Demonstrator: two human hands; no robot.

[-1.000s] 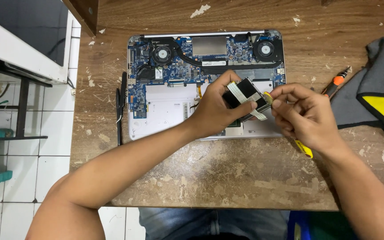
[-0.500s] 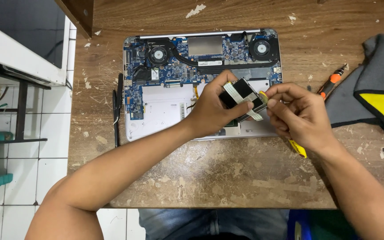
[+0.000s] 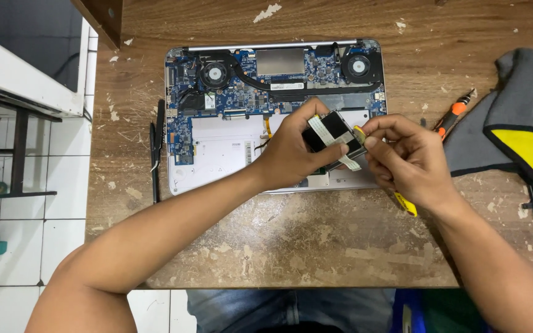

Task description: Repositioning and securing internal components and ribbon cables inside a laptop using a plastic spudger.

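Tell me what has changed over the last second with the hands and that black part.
Almost nothing. The left hand still grips the black component with its white ribbon cable over the opened laptop; the right hand still works at it with the yellow-handled tool. Nothing was let go. The orange screwdriver and grey cloth lie unmoved.

Left hand (image 3: 291, 154) gripping, right hand (image 3: 402, 157) pinching

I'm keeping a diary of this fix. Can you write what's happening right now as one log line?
left hand: holds black part with ribbon cable | right hand: yellow tool, tip at part | laptop: open on table
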